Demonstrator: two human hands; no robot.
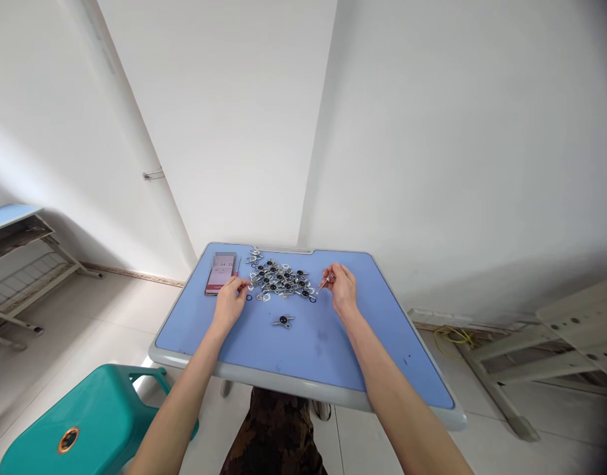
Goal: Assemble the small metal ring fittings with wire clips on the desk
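Observation:
My left hand (230,300) rests at the left edge of a pile of small metal parts with black round centres (278,278). Its fingers reach toward a thin pale gasket (251,286); whether they touch it I cannot tell. To the right of the pile, my right hand (341,287) is closed around a small slim metal piece (327,282), mostly hidden by the fingers. One metal part with a black centre (283,321) lies by itself nearer to me. Black rings (249,297) and flat gaskets (266,297) are scattered around the pile's edges.
A phone (219,274) and a red-handled tool (237,266) lie at the left of the blue table (303,356). A green stool (95,415) stands at lower left. White walls rise behind; a metal frame (506,369) and yellow cable (452,338) are at right.

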